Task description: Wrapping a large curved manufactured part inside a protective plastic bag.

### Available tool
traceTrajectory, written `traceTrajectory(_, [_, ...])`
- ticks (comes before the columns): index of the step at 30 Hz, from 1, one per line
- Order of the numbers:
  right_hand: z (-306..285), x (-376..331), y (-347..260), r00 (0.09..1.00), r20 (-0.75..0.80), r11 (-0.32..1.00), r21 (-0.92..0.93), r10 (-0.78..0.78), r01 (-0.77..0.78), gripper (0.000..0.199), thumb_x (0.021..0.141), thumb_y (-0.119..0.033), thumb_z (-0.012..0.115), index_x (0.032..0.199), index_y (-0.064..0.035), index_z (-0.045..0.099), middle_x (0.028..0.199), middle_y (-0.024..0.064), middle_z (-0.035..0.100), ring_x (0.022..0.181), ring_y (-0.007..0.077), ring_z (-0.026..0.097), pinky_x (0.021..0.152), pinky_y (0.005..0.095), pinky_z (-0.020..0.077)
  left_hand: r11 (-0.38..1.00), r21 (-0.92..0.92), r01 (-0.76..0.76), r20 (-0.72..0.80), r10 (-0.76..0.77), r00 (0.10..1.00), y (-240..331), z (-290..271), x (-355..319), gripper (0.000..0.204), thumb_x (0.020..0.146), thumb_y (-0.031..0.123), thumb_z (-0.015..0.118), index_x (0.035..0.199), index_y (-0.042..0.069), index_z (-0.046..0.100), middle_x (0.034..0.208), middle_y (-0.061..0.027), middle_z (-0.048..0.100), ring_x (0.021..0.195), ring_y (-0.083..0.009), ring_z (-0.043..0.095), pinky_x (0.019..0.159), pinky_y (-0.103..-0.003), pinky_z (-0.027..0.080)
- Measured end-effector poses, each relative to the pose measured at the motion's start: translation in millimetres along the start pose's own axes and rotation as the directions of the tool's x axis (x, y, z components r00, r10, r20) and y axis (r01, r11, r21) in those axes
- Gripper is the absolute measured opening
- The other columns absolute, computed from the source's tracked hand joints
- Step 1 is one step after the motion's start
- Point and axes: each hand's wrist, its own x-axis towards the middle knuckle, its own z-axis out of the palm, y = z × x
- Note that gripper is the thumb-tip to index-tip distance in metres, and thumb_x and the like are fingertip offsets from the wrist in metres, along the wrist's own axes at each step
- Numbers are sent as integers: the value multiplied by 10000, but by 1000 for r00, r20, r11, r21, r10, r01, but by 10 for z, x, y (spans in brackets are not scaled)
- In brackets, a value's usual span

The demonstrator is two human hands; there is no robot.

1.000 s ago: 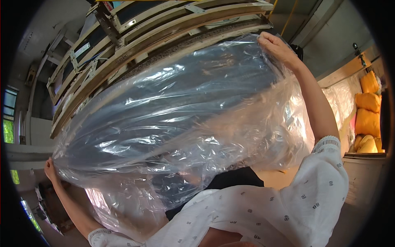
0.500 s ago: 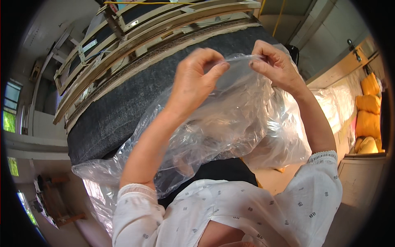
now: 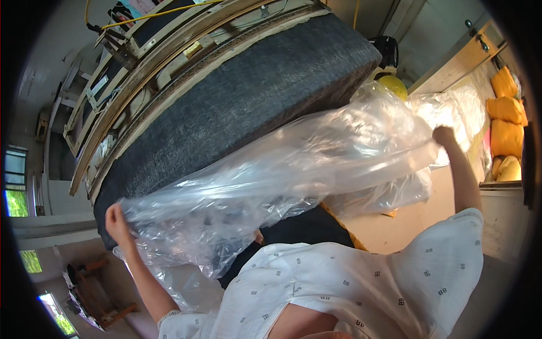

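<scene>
A large sheet of clear plastic film (image 3: 282, 164) is pulled taut in front of me, wrinkled and shiny, its lower folds hanging toward my lap. My left hand (image 3: 117, 223) is closed on its left end, beside the near left corner of a dark padded surface (image 3: 226, 107). Far out to the right, my right hand (image 3: 444, 137) is a fist gripping the other end. Both arms are spread wide. Whether the film is one layer or a bag cannot be made out.
Behind the dark surface runs a wooden frame (image 3: 144, 73) with metal fittings and a yellow cord (image 3: 164, 18). More clear plastic (image 3: 457, 107) lies at the right, near orange bundles (image 3: 506, 135) and a yellow-green round object (image 3: 392, 86). A wooden stool-like thing (image 3: 96, 294) stands lower left.
My hands were close together over the dark surface, pinching the film's edge. They have moved far apart, left and right, stretching the film and uncovering more of the dark surface.
</scene>
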Motion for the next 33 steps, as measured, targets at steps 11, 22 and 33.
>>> traceTrajectory(11, [-3869,363,-1092,160,-930,551,328,331,767,373,894,-326,493,1095,-17,551,992,156,594,921,305,572,833,373,435,954,87,288,-144,-274,951,-1361,-850,73,149,831,161,614,780,23,641,736,22,589,695,-78,485,665,-231,406])
traceTrajectory(22, [-3441,918,-2123,583,-812,485,506,-9,713,490,885,-404,475,1297,-140,476,1308,148,474,1250,297,399,1013,366,321,882,144,449,94,-464,881,-1091,-886,259,406,801,375,657,1037,45,643,886,-21,618,754,-108,528,678,-248,417])
traceTrajectory(33, [-3922,1069,-2239,162,-987,813,110,19,572,239,910,-249,505,1023,-54,585,1117,155,545,1028,326,529,833,393,428,980,96,176,-513,-102,852,-713,68,635,284,727,338,681,833,75,690,782,-98,636,747,-237,607,692,-327,459])
